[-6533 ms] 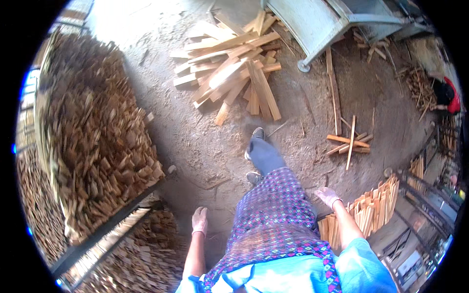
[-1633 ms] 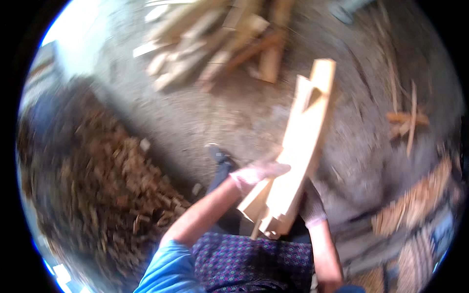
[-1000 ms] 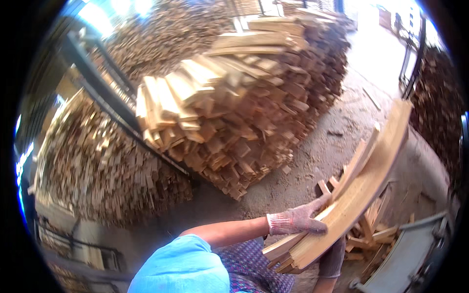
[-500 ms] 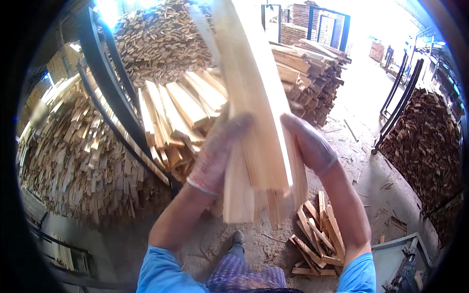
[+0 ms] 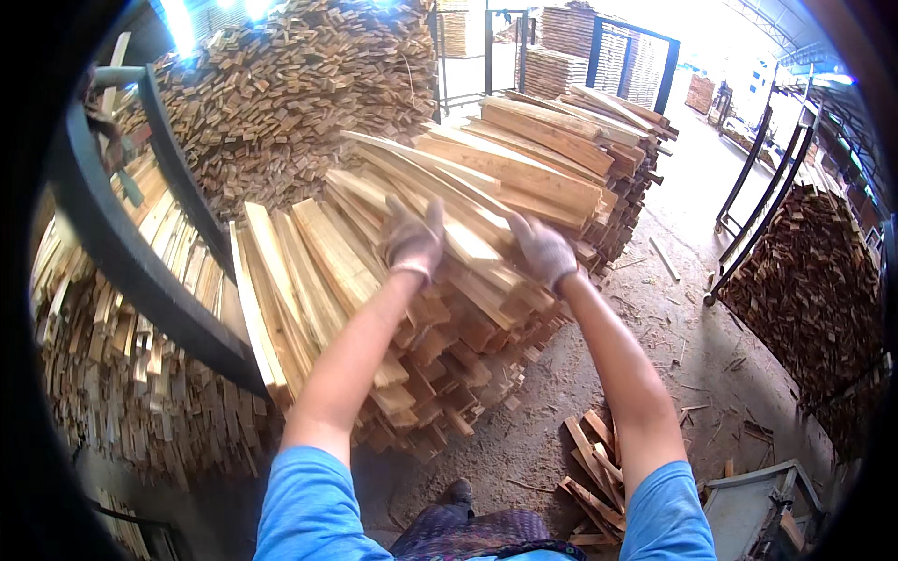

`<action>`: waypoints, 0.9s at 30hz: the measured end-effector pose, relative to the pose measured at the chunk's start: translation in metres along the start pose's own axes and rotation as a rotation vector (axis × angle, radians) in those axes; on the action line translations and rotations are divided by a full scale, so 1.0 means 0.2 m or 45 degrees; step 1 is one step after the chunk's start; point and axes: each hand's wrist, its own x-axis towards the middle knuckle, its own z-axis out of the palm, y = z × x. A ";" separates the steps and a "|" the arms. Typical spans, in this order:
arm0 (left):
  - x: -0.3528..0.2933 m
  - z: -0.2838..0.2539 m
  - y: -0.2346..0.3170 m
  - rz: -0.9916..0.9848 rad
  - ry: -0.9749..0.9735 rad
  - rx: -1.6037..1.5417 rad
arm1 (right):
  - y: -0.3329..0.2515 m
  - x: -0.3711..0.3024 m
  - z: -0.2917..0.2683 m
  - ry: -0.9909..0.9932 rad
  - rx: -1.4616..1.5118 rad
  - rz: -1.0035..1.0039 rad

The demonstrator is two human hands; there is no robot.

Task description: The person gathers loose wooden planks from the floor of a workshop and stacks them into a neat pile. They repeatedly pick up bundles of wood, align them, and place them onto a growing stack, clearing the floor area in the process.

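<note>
Both hands wear thin, pale work gloves and lie over a stack of long, sawn wooden boards (image 5: 468, 239). My left hand (image 5: 413, 241) rests on the boards' upper faces, with its fingers stretched out and spread apart. To its right, my right hand (image 5: 544, 252) touches the outer side of the same boards, fingers extended along them. Several boards lie between the two hands, their near ends pointing toward me. Below, the uneven ends of the rest of the stack (image 5: 449, 365) show.
A dark curved metal frame (image 5: 150, 252) stands at the left, beside another heap of boards (image 5: 131, 374). A large wood pile (image 5: 299, 93) rises behind. Loose offcuts (image 5: 594, 477) lie on the floor near my right arm. At the far right are a wheeled rack (image 5: 762, 187) and a darker pile (image 5: 804, 280).
The boards held up between my hands have come down onto the stack. Both hands have moved forward, away from my body, and the left hand's fingers have spread.
</note>
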 end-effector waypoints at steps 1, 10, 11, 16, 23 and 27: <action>-0.02 -0.01 -0.05 -0.028 -0.016 0.114 | -0.12 -0.10 0.02 0.017 0.255 0.345; -0.04 0.14 -0.13 0.178 0.297 -0.165 | -0.20 -0.61 0.15 0.937 0.737 0.111; 0.08 0.20 -0.33 0.392 0.501 0.688 | -0.27 -0.58 0.12 0.912 0.602 0.077; 0.02 0.11 -0.21 -0.058 -0.424 -0.144 | -0.14 -0.64 0.24 0.840 0.543 0.167; 0.59 -0.32 -0.81 0.288 -0.333 0.151 | -0.06 -2.12 0.50 0.139 0.690 0.823; -0.05 -0.13 -0.20 0.258 0.075 0.173 | 0.27 -3.26 0.27 -0.475 0.582 2.033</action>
